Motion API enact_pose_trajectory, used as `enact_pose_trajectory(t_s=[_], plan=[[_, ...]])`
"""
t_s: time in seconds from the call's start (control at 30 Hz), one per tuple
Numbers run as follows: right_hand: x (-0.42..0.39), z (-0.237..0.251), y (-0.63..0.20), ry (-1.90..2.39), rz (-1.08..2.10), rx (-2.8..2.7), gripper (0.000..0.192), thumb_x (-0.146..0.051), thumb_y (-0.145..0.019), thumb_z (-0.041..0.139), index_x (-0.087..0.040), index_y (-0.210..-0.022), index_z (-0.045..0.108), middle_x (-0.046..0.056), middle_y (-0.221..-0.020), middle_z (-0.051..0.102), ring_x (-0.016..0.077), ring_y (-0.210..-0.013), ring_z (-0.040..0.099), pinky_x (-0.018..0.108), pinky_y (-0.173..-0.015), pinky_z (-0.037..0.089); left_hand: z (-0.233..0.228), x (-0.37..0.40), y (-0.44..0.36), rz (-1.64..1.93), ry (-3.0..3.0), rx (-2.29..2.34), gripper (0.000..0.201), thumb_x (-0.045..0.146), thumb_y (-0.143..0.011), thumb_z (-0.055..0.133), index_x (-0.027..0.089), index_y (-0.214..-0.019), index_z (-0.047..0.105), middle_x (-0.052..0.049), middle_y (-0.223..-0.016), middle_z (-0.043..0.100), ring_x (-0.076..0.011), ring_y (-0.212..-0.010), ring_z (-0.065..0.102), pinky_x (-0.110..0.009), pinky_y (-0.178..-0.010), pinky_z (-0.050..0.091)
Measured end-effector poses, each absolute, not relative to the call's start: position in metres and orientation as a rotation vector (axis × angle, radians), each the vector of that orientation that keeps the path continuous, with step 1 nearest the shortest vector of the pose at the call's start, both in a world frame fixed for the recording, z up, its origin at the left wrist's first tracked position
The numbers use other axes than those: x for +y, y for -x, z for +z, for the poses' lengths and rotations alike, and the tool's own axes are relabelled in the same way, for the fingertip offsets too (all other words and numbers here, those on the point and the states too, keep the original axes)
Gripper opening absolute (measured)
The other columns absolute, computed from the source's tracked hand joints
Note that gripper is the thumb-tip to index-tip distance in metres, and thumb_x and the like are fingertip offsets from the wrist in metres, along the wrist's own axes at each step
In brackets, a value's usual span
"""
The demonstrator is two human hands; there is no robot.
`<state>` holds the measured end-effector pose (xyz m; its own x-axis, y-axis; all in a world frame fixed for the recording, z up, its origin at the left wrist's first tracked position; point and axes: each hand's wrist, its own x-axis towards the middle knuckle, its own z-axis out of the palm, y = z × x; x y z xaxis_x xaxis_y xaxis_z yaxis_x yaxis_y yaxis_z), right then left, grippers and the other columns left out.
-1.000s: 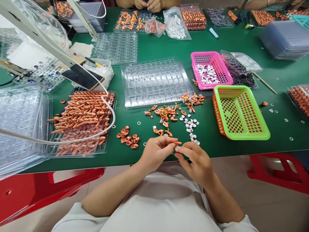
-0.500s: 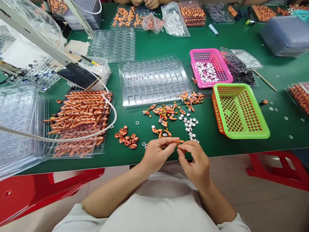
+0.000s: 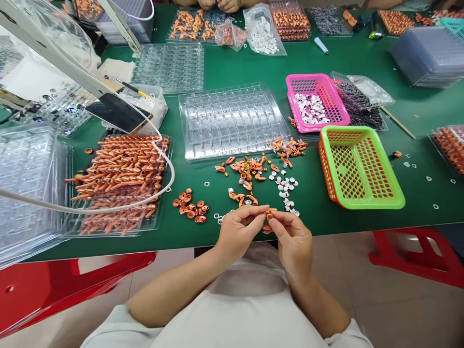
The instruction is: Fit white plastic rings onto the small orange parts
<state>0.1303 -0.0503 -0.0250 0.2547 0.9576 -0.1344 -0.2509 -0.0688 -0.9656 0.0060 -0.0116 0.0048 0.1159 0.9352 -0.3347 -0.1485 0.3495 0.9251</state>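
Observation:
My left hand (image 3: 241, 232) pinches a small orange earbud shell (image 3: 270, 211) between thumb and fingertips at the table's front edge. From the other side my right hand (image 3: 293, 239) closes on the same part, its thumb against the round end; the fingers hide most of it. Just beyond both hands lie loose orange earbud parts (image 3: 250, 166), some with yellow pieces attached. Small white discs (image 3: 286, 183) are scattered to the right of these. Several copper-orange cups (image 3: 190, 208) sit left of my left hand, with thin white rings (image 3: 217, 217) between.
A clear moulded tray (image 3: 232, 123) lies ahead. To the right stand a green basket (image 3: 397, 191) and a pink basket (image 3: 344, 116) holding white discs. At left, a white cable (image 3: 173, 169) crosses trays of orange stems (image 3: 123, 164). Another person's hands (image 3: 228, 5) show at the far side.
My right hand has turned and its thumb has come up onto the orange part's round end. The left hand keeps its pinch almost in place.

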Motion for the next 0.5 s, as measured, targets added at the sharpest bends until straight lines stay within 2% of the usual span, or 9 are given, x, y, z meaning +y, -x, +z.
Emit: enact_pose_trajectory(t_s=[0.17,0.33,0.5], plan=[[-0.049,-0.027,-0.13,1.21,1.018,-0.95,0.013,-0.016,-0.088,0.068,-0.025,-0.096,0.071,0.0,-0.093,0.069,0.0129,-0.078,0.069,0.026,-0.07,0.062,0.002,-0.014,-0.009,1.027,-0.86,1.162,0.019,0.024,-0.079,0.071,0.014,-0.093,0.079,-0.009,-0.094,0.078,-0.0179,-0.079,0.073,-0.027,-0.074,0.063],[-0.051,-0.027,-0.133,1.253,0.821,-1.168,0.02,-0.012,-0.089,0.065,-0.026,-0.102,0.069,0.003,-0.098,0.067,0.0161,-0.09,0.066,0.029,-0.078,0.06,-0.002,-0.015,-0.009,1.042,-0.926,1.163,0.019,0.024,-0.082,0.07,0.015,-0.097,0.079,-0.009,-0.096,0.078,-0.0196,-0.087,0.072,-0.029,-0.077,0.061],[-0.052,-0.025,-0.136,1.336,0.707,-1.294,0.022,-0.012,-0.089,0.064,-0.025,-0.106,0.068,0.003,-0.1,0.069,0.0161,-0.089,0.067,0.028,-0.078,0.059,-0.006,-0.017,-0.008,1.132,-1.164,1.204,0.018,0.019,-0.084,0.068,0.019,-0.098,0.079,-0.007,-0.093,0.078,-0.0165,-0.085,0.07,-0.025,-0.076,0.058]])
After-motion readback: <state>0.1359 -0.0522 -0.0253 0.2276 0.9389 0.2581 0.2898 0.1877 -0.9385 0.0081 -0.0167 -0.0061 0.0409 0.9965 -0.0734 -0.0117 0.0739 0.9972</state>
